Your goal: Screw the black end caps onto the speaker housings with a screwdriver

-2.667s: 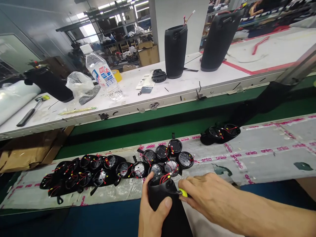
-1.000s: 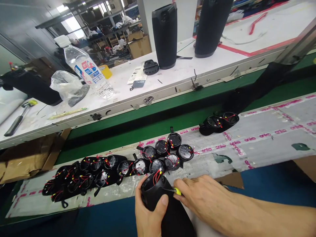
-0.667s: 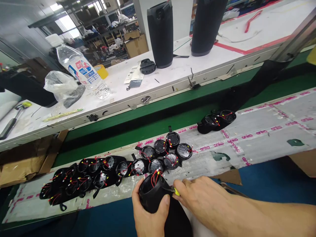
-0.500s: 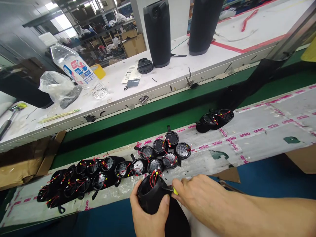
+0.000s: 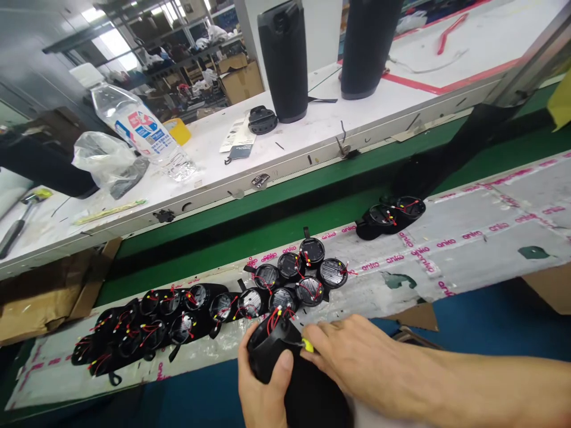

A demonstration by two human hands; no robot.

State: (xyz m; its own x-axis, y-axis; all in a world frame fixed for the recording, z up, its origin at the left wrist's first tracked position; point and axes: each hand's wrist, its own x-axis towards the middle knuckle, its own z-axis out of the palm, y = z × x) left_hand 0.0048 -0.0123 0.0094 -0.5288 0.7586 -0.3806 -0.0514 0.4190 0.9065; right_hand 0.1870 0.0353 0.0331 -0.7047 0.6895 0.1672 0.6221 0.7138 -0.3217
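**Assembly-line station: holdings at the near table**

Factory floor, two work surfaces parted by a green conveyor belt [image 5: 276, 214].

1. Near table [image 5: 473, 238], covered with a clear sheet held down by pink-printed tape, probably to keep parts from scratching. A blue mat [image 5: 473, 324] runs along its near edge.
2. Black housing [image 5: 274, 353]: a cylindrical shell at the near edge of the table, low in the centre of the view, open end tilted up and away. Red wires [image 5: 273, 318] stand out of the mouth.
3. Left hand [image 5: 261, 389]: fingers [image 5: 280, 370] wrapped round the housing just under its rim, thumb on top. The grip seems meant to steady the opening against the other hand.
4. Right hand [image 5: 357, 362]: fingers [image 5: 323, 340] pinched narrow on a yellow-tipped tool [image 5: 307, 344], its end at the housing rim. Its working tip is too small to tell.
5. Round black parts [image 5: 297, 276]: a tight cluster, each with red wires, just beyond the housing, apparently kept within easy reach.
6. Second batch [image 5: 143, 324] of the same parts, to the left on the sheet; a separate pair [image 5: 392, 214] lies at the belt edge, well apart.
7. Far table [image 5: 312, 134], white: two upright black cylinders [image 5: 283, 59] [image 5: 366, 47], a round cap [image 5: 262, 120], a water bottle [image 5: 138, 134], a plastic bag [image 5: 104, 163] and a hammer [image 5: 18, 223].
8. Cardboard [image 5: 44, 291], left, below the far table.
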